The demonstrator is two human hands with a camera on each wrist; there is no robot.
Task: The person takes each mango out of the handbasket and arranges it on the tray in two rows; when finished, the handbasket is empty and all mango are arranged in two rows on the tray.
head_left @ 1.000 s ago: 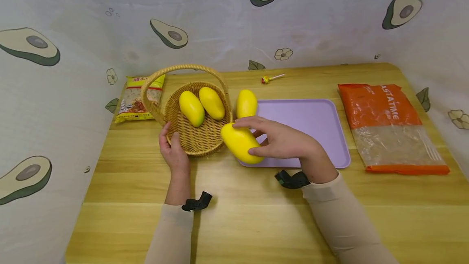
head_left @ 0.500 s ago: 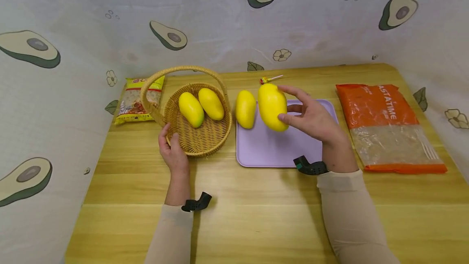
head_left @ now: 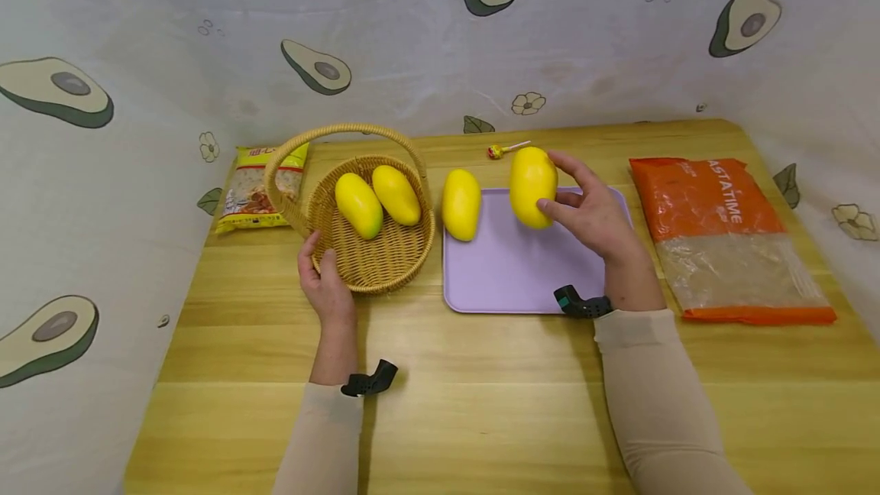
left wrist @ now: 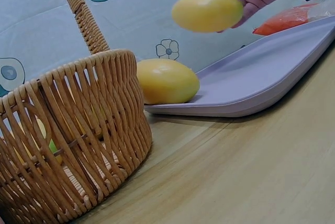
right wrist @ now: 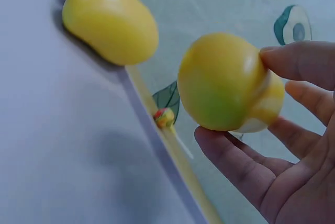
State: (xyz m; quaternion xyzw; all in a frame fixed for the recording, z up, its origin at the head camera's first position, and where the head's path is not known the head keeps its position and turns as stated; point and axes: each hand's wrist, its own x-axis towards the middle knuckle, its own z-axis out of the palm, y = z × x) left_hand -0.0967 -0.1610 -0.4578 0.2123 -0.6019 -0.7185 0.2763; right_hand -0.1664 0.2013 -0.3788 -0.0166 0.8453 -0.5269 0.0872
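Observation:
My right hand (head_left: 594, 216) holds a yellow mango (head_left: 532, 187) between thumb and fingers, raised above the lilac tray (head_left: 509, 289). In the right wrist view this mango (right wrist: 217, 82) shows a greenish patch. A second mango (head_left: 461, 205) lies on the tray's far left corner. To the left stands a wicker basket (head_left: 385, 258) with a tall handle; two mangoes, one of them a mango with a green tip (head_left: 359, 205), lie inside it. My left hand (head_left: 326, 285) grips the basket's near left rim, thumb on the inner side; its fingers are partly hidden behind the wall.
A yellow food packet (head_left: 257, 193) lies behind the basket's left side. Beyond the tray is a wrapped lollipop (head_left: 507, 149). An orange and clear plastic bag (head_left: 729, 243) lies to the right of the tray. A printed curtain (head_left: 412, 37) hangs along the table's far edge.
My right hand has carried the mango from near the basket's right rim to the right and away from me, over the tray's far part. The left hand and the basket stay put.

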